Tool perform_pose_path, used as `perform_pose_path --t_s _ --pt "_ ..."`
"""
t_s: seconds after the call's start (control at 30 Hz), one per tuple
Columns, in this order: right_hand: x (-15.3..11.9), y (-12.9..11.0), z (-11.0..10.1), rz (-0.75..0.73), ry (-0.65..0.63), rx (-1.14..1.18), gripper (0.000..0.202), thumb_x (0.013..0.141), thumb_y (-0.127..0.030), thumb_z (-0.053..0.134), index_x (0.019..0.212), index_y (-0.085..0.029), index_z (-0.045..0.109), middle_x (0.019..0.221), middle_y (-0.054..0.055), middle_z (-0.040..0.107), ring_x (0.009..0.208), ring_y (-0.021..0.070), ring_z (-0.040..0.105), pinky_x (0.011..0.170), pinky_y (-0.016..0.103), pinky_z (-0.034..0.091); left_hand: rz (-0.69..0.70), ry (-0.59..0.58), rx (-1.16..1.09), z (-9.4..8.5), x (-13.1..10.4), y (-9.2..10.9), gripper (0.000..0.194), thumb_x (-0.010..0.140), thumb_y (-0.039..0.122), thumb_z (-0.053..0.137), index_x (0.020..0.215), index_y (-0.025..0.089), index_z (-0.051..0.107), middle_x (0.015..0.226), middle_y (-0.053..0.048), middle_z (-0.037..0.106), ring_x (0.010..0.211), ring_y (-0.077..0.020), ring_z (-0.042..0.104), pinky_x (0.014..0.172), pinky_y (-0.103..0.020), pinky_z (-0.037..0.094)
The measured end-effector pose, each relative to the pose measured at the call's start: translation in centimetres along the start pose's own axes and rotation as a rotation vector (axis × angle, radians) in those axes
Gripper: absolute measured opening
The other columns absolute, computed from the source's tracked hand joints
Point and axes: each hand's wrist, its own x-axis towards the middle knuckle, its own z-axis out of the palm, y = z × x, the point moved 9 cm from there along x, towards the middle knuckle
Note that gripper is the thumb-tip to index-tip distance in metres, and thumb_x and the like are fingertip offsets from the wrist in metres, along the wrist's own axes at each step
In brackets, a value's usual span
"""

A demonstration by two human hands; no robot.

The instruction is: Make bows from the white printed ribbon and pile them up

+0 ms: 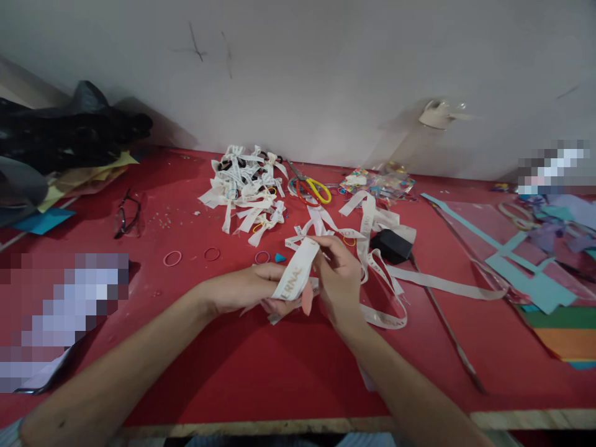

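Head view: ribbon folded between two hands

Head view shows the left hand (pixel 251 292) and right hand (pixel 338 279) both pinched shut on a printed white ribbon (pixel 295 273), looped above the red desk (pixel 261 366). A pile of tied bows (pixel 244 192) and scissors (pixel 310 188) lie beyond; no container shows.

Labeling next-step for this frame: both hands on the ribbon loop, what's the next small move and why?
Probably pinch the folded white ribbon at its middle: the left hand holds the loop from below, the right hand grips its top, and finished bows lie piled behind.
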Motion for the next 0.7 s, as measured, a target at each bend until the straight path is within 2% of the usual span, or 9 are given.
perform_pose_path --t_s 0.07,0.13,0.2,0.23,0.37,0.47,0.53,0.63,0.7 --pt "0.2 -0.2 -0.7 -0.028 0.065 -0.039 0.013 0.086 -0.02 0.058 0.091 -0.023 0.07 0.089 0.002 0.065 0.082 0.0162 0.059 0.071 0.028 0.046 0.03 0.048 0.013 -0.5 -0.3 0.8 0.019 0.088 0.026 0.052 0.086 0.015 0.066 0.057 0.004 0.041 0.053 -0.0082 0.038 0.058 -0.023 0.038" --pt "0.2 -1.0 -1.1 -0.106 0.099 -0.068 0.015 0.086 -0.018 0.059 0.093 -0.024 0.069 0.09 0.002 0.065 0.085 0.0164 0.059 0.075 0.03 0.047 0.001 0.146 0.036 -1.5 -0.4 0.8 0.018 0.088 0.027 0.055 0.094 0.016 0.067 0.076 -0.002 0.06 0.069 -0.0108 0.054 0.066 -0.023 0.043" --pt "-0.1 -1.9 -1.1 -0.188 0.093 -0.062 0.018 0.085 -0.015 0.058 0.096 -0.026 0.069 0.095 0.003 0.065 0.092 0.0176 0.059 0.082 0.033 0.048 -0.022 0.236 -0.052 -2.5 -0.3 0.4 0.024 0.091 0.034 0.051 0.106 0.019 0.063 0.088 -0.006 0.067 0.075 -0.014 0.062 0.064 -0.024 0.045" --pt "-0.3 -2.3 -1.0 -0.229 0.08 -0.049 0.02 0.085 -0.013 0.058 0.097 -0.026 0.069 0.097 0.003 0.065 0.095 0.0183 0.059 0.085 0.034 0.048 -0.029 0.212 -0.108 -2.4 -0.1 0.1 0.03 0.093 0.039 0.046 0.11 0.019 0.06 0.088 -0.007 0.068 0.071 -0.0149 0.063 0.06 -0.024 0.045" --pt "-0.9 -3.6 -0.7 -0.345 0.051 0.003 0.024 0.085 -0.009 0.058 0.093 -0.027 0.071 0.098 0.004 0.067 0.096 0.019 0.062 0.085 0.036 0.05 -0.107 0.087 -0.101 -1.4 0.4 -1.0 0.042 0.095 0.046 0.036 0.114 0.015 0.057 0.078 -0.009 0.07 0.045 -0.0107 0.054 0.037 -0.02 0.029" --pt "-1.0 -3.7 -0.6 -0.36 0.052 0.01 0.022 0.086 -0.011 0.058 0.093 -0.027 0.071 0.093 0.003 0.068 0.092 0.0187 0.063 0.082 0.036 0.052 -0.094 0.116 -0.014 -1.6 0.5 -0.9 0.048 0.094 0.051 0.034 0.098 0.011 0.06 0.061 -0.007 0.066 0.045 -0.0111 0.052 0.04 -0.021 0.031" --pt "-1.0 -3.7 -0.7 -0.37 0.066 0.008 0.02 0.086 -0.012 0.058 0.094 -0.026 0.071 0.093 0.004 0.069 0.093 0.0192 0.064 0.082 0.037 0.053 -0.108 0.12 -0.02 -1.6 0.5 -1.0 0.054 0.093 0.055 0.03 0.087 0.01 0.06 0.063 -0.009 0.065 0.046 -0.0109 0.051 0.039 -0.021 0.031" --pt "-1.1 -3.8 -1.0 -0.403 0.103 0.018 0.021 0.085 -0.01 0.058 0.094 -0.024 0.07 0.094 0.004 0.071 0.093 0.0197 0.067 0.082 0.038 0.055 -0.189 0.127 0.025 -1.6 0.1 -1.2 0.038 0.092 0.046 0.038 0.089 0.013 0.057 0.07 -0.005 0.064 0.038 -0.0057 0.037 0.034 -0.021 0.018" --pt "-1.2 -4.0 -1.6 -0.435 0.161 0.014 0.023 0.085 -0.007 0.057 0.094 -0.025 0.07 0.094 0.003 0.072 0.093 0.019 0.067 0.082 0.037 0.056 -0.197 0.136 0.105 -1.5 -0.1 -0.9 0.028 0.091 0.038 0.039 0.093 0.015 0.055 0.06 0.0 0.057 0.039 -0.0058 0.033 0.037 -0.021 0.015"
